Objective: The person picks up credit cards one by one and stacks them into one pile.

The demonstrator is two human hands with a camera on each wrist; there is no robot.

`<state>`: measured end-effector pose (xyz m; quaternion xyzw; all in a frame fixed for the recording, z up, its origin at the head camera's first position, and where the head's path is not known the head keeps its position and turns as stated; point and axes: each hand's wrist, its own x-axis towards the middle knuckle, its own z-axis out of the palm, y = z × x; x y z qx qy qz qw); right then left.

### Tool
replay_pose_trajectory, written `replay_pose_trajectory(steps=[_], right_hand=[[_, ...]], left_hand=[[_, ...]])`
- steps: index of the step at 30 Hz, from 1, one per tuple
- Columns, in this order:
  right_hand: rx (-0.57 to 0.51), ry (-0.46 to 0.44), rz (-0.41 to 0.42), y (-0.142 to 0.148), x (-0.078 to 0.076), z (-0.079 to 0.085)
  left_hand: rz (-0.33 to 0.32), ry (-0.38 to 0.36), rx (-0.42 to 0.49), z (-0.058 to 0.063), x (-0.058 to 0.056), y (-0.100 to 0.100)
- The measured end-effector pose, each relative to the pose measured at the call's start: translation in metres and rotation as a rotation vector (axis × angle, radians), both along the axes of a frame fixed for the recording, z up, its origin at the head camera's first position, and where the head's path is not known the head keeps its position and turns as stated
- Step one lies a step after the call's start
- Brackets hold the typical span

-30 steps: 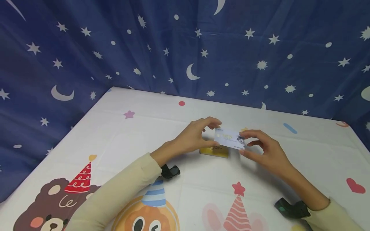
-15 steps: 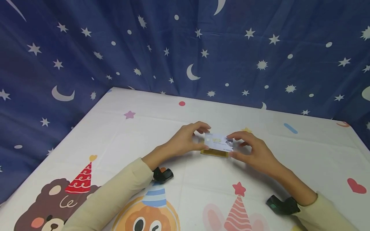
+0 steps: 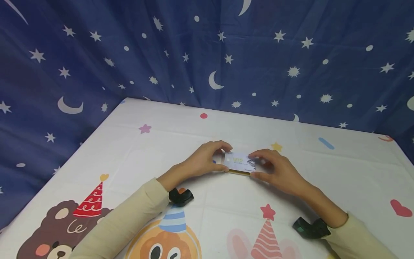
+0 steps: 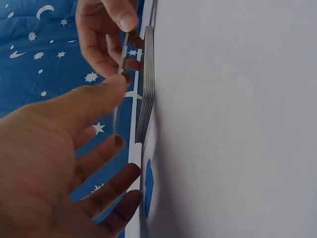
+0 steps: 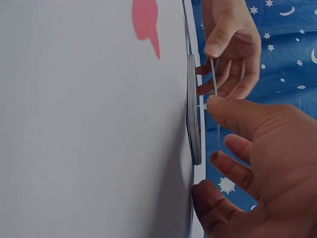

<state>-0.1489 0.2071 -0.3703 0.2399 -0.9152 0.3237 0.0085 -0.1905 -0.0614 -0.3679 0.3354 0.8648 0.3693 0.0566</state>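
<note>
Both hands hold a pale VIP card (image 3: 240,162) by its two short ends, at the table's middle. My left hand (image 3: 203,160) pinches the left end between thumb and fingers. At the right end, the thumb and fingers of my right hand (image 3: 281,172) grip it the same way. Just beneath lies a neat stack of cards (image 4: 148,79) with a gold top card; in the head view only its front edge shows. From the side, in the right wrist view, a narrow gap separates the thin card (image 5: 215,79) from the stack (image 5: 192,109).
A white tablecloth (image 3: 155,154) printed with party animals and small shapes covers the table. Behind it hangs a dark blue curtain (image 3: 181,43) with moons and stars. A black wrist camera (image 3: 181,197) is on the left forearm, another wrist camera (image 3: 310,228) on the right.
Both hands have carried the card left and down, toward the near side. It now hides most of the gold-topped stack, which showed more before.
</note>
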Motion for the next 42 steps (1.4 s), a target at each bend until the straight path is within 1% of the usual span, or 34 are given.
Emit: replay_pose_trajectory(steps=[5,10,16,20,31,42], right_hand=[[0.017,0.027,0.011,-0.0013,-0.0006,-0.0026],[0.029,0.053,0.016,-0.0011,0.0001,-0.0037],[0.046,0.057,0.014,-0.0012,0.0005,-0.0047],[0.051,0.055,0.018,-0.0012,0.0008,-0.0048],[0.07,0.047,0.016,-0.0006,0.0015,-0.0046],[0.069,0.05,0.024,-0.0008,0.0023,-0.0061]], left_hand=[[-0.002,0.026,-0.018,-0.0016,-0.0001,-0.0008],[-0.015,0.051,-0.064,-0.0016,0.0003,0.0011],[-0.027,0.094,-0.119,-0.0007,0.0009,0.0027],[-0.036,0.109,-0.133,-0.001,0.0011,0.0033],[-0.04,0.138,-0.166,-0.0029,-0.0009,0.0059],[-0.046,0.143,-0.185,-0.0046,-0.0011,0.0081]])
